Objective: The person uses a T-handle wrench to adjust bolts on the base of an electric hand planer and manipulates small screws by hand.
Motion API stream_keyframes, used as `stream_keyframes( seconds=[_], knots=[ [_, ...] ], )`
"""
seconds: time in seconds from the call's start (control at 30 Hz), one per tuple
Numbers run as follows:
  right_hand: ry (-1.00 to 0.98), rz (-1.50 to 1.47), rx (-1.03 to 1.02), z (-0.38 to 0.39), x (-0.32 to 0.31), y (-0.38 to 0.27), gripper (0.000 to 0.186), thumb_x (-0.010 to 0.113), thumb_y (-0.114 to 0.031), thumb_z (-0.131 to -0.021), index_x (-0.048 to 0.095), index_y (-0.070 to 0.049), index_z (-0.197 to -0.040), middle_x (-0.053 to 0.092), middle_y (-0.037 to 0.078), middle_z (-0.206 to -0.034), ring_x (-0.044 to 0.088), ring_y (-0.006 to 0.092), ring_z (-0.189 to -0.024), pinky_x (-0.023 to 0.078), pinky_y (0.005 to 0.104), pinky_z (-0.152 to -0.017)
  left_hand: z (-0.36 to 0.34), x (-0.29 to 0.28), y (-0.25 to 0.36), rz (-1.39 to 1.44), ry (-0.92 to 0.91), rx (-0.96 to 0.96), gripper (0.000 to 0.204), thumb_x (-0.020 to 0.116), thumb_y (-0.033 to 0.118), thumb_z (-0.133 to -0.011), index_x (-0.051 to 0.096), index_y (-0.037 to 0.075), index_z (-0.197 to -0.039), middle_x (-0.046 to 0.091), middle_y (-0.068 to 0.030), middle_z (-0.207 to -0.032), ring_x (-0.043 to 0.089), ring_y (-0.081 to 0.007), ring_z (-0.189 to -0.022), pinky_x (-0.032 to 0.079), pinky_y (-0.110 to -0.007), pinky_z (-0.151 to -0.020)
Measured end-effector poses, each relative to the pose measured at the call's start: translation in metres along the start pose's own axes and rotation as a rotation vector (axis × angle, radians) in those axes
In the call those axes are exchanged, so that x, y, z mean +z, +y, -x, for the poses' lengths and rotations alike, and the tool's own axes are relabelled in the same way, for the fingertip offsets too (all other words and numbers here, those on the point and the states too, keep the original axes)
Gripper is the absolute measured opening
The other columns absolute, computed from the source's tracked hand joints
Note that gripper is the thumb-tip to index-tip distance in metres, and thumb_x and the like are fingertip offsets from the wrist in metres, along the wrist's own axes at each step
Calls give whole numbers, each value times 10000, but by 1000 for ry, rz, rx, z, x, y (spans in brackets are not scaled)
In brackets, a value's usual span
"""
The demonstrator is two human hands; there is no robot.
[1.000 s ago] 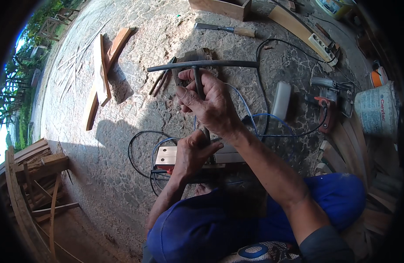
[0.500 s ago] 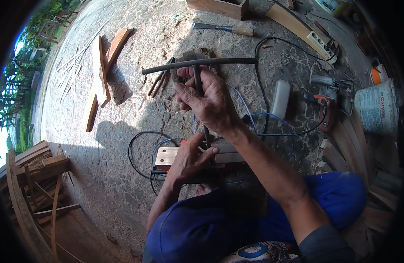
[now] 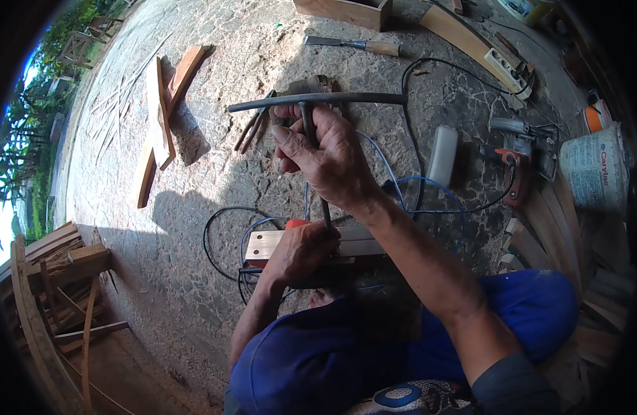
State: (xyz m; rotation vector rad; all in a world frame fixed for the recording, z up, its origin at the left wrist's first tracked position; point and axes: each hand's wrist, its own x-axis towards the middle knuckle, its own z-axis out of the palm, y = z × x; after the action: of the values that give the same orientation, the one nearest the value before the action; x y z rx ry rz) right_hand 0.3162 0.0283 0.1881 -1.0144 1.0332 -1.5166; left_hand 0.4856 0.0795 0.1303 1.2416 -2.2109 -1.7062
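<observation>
A dark T-handle wrench [image 3: 374, 98] is in my right hand [image 3: 325, 155], whose fingers wrap round the shaft just under the crossbar. Its shaft runs down toward an electric planer [image 3: 363, 242], which lies in front of my legs with its flat metal sole facing up. My left hand [image 3: 301, 249] rests across the planer's middle, fingers closed round the lower end of the shaft. That hand hides the wrench's tip and the spot where it meets the planer. A red part of the planer shows just behind my left hand.
A chisel [image 3: 382, 48] lies beyond the wrench. Crossed wood pieces [image 3: 159, 114] are at the left. On the right are a whitish block [image 3: 443, 156], a red-handled power tool [image 3: 515, 176], a power strip [image 3: 505, 71] and a bucket [image 3: 595, 169]. Cables loop around the planer.
My left thumb and fingers have drawn in round the wrench's lower end. The crossbar has turned slightly and shifted a little to the right; my right hand keeps its grip.
</observation>
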Motion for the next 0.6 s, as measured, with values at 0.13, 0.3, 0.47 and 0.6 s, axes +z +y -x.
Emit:
stream_keyframes(
  seconds=[0.13, 0.3, 0.47, 0.6],
  knots=[
    [9, -20, 19, 0, 2, -4, 212, 618, -172, -1019, 566, 9, -1116, 592, 23, -720, 625, 114, -632, 504, 274, -565, 0, -2, 11, -125, 11, -144, 291, 723, 263, -906, 678, 3, -1028, 702, -153, -894, 710, -272, -847, 536, -390, -741],
    [-35, -23, 77, -1, 1, -1, 274, 624, -241, -1039, 580, -34, -1213, 627, 27, -810, 657, 89, -711, 570, 245, -635, 2, -1, -17, -38, -17, 132, 300, 719, 264, -898, 688, 4, -1044, 706, -187, -931, 704, -308, -858, 534, -414, -749],
    [-11, -71, 104, -1, -3, -6, 268, 555, -264, -1076, 600, -29, -1194, 644, 34, -829, 663, 93, -709, 580, 248, -656, -2, -2, -15, -154, -104, 59, 276, 671, 248, -913, 690, 28, -1080, 699, -202, -1029, 686, -351, -958, 529, -446, -847],
    [12, -87, 44, -3, -4, -5, 326, 495, -317, -1097, 605, -15, -1150, 649, 41, -803, 653, 95, -680, 566, 253, -644, -1, -2, -29, -248, -188, 222, 282, 662, 224, -897, 676, 38, -1109, 696, -178, -1035, 656, -366, -1040, 518, -459, -877]
  ],
)
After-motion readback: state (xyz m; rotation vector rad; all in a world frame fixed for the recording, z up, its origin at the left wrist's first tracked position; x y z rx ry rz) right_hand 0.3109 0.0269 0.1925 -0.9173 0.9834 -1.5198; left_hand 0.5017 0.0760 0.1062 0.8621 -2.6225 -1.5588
